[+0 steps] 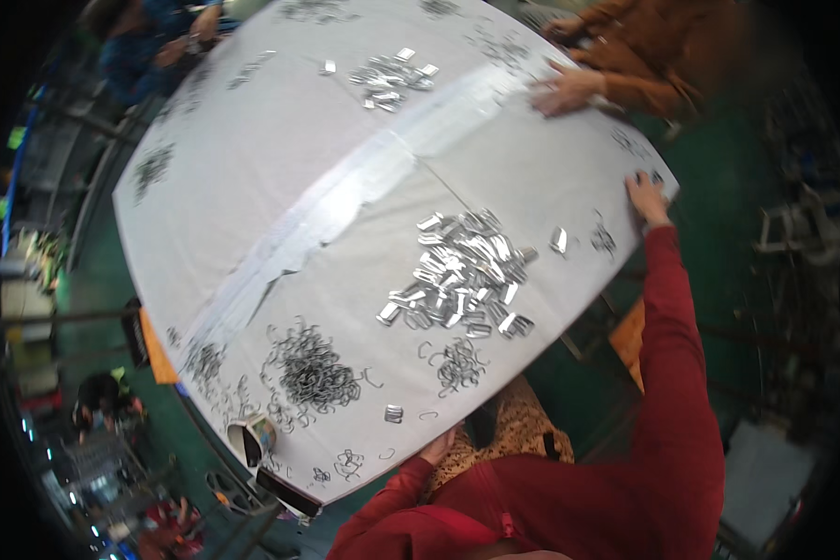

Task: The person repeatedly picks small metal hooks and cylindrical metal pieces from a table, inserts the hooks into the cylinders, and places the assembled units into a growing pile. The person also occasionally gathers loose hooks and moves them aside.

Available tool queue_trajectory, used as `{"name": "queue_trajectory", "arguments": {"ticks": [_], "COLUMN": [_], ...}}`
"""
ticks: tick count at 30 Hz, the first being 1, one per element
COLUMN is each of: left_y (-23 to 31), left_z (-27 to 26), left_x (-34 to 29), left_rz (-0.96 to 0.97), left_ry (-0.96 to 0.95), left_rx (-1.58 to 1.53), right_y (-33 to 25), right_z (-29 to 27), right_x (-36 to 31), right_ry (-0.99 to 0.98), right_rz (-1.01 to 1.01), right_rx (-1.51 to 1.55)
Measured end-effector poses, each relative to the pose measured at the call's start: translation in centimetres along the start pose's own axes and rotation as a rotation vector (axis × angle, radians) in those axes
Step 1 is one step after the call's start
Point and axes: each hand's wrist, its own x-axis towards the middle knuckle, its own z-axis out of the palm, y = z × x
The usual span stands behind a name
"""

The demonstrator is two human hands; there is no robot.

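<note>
Right of the silver pile [457,266], my right hand [648,198] is resting half curled beside dark hooks [658,175], lying apart perhaps for easier picking. Below the pile, my left hand [441,446] is half hiding; what either is gripping, I cannot tell.

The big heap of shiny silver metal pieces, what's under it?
The big heap of shiny silver metal pieces sits on the white four-cornered tabletop, which shows around its edges. Anything beneath the middle is covered, so it cannot be seen.
</note>
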Motion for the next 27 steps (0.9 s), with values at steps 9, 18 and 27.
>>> {"name": "queue_trajectory", "arguments": {"ticks": [9, 18, 27], "left_y": [3.1, 3.4, 2.5], "left_z": [1.0, 1.8, 1.9], "left_x": [-0.2, 0.5, 0.6], "left_rz": [-0.148, -0.153, -0.211], "left_ry": [0.172, 0.259, 0.017], "left_rx": [0.045, 0.002, 0.092], "right_y": [-5.0, -2.1, -14.0], "right_z": [-3.9, -2.2, -9.6], "right_x": [-0.7, -1.1, -1.0], "right_ry": [-0.427, -0.344, -1.021], "right_rz": [0.051, 0.011, -0.367], "right_rx": [0.918, 1.072, 1.013]}}
